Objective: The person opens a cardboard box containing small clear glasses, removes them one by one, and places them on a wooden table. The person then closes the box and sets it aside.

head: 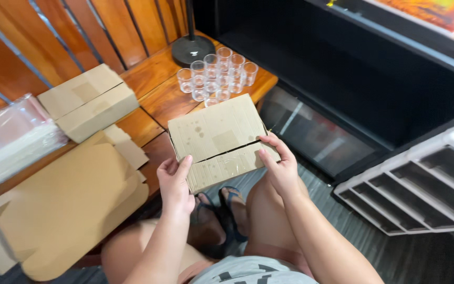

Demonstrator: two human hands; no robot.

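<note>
Bare knees and a grey shirt sit lowest in the view, with two feet in dark sandals (222,210) on the floor between the legs. Just above them, the person's left hand (175,181) grips the near left corner of a small brown cardboard box (219,139), thumb on top and fingers tucked under. Their right hand (279,165) holds the right side of the same box, fingers spread along the edge and thumb pressing on the lid. Both hands pinch the box and hold it up over the front edge of a wooden bench (156,94). To the left, a big flat sheet of cardboard (64,205) lies unfolded on the bench. Behind it rests a second closed box (88,102), and beside that a clear plastic bag (11,139) full of pale things. Farther back, a bunch of small clear cups (216,73) stands close together on the wood. A black round base with a pole (191,47) stands behind the cups. Off to the right, a white plastic rack (421,184) sits on the floor.
</note>
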